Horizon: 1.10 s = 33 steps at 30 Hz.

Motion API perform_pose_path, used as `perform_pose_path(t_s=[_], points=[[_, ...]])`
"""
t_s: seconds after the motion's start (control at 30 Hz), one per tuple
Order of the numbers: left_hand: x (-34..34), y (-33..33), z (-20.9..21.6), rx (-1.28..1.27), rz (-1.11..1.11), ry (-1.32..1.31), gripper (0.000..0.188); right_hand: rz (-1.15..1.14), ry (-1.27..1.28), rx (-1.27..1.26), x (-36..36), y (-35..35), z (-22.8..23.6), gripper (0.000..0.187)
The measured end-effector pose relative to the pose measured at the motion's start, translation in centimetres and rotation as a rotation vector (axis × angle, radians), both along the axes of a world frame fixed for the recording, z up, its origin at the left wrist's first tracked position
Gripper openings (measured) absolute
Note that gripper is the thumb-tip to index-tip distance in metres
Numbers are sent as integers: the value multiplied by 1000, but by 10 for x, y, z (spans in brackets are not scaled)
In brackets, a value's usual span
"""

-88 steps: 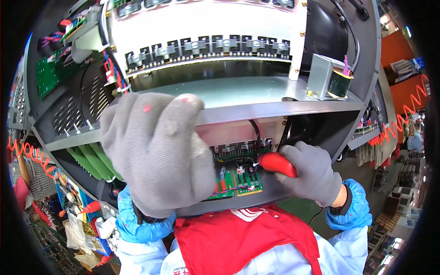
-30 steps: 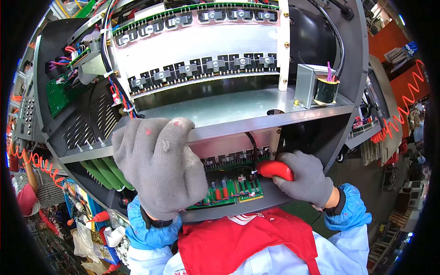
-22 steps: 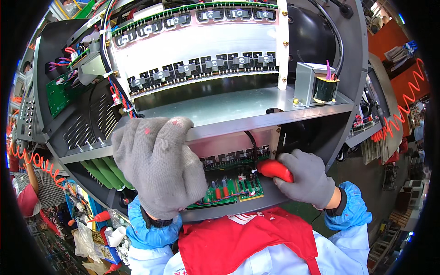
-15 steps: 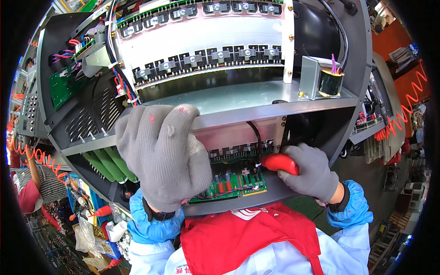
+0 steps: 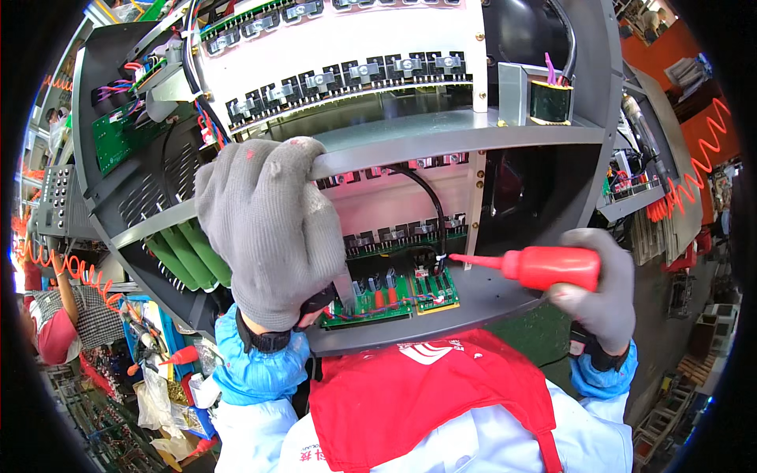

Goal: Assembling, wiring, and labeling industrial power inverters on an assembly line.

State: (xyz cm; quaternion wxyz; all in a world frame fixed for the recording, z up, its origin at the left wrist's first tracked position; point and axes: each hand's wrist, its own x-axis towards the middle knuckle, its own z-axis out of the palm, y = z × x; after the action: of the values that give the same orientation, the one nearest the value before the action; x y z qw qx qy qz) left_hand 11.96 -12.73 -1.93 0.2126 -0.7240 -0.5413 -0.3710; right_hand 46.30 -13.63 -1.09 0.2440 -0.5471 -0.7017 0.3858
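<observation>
My left hand [image 5: 264, 229], in a grey knit glove, is curled over the grey metal crossbar [image 5: 457, 146] of an open equipment cabinet. My gloved right hand [image 5: 611, 288] grips a red squeeze bottle [image 5: 556, 266] lying sideways, its long thin nozzle pointing left. The nozzle tip ends close to a black cable [image 5: 438, 225] and its white connector, above a small green circuit board [image 5: 378, 303] in the lower bay. Whether the tip touches anything I cannot tell. Rows of black transistors with metal clips line the white panel [image 5: 355, 59] in the upper bay.
Green cylinders [image 5: 185, 256] stand in the cabinet's left bay. A boxed coil [image 5: 550, 102] sits at upper right. Another opened unit [image 5: 631, 185] and a coiled orange hose [image 5: 702, 158] are on the right. A parts bin [image 5: 189, 414] holds bags and another red bottle at lower left.
My right hand has moved right and drawn the bottle back, bringing its nozzle into view. The cabinet appears shifted slightly upward in view; my left hand stays on the crossbar.
</observation>
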Motion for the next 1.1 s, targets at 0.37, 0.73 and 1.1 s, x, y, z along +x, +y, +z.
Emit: perform_pose_path(t_s=[0.37, 0.73, 1.1], points=[[-6, -2, 4, 12, -87, 5, 22, -312, 725, 418, -34, 22, -1, 53], [-12, -1, -4, -5, -73, 92, 29, -461, 363, 1125, -110, 95, -25, 51], [-16, 16, 8, -10, -98, 12, 24, -587, 875, 847, -127, 55, -35, 49]])
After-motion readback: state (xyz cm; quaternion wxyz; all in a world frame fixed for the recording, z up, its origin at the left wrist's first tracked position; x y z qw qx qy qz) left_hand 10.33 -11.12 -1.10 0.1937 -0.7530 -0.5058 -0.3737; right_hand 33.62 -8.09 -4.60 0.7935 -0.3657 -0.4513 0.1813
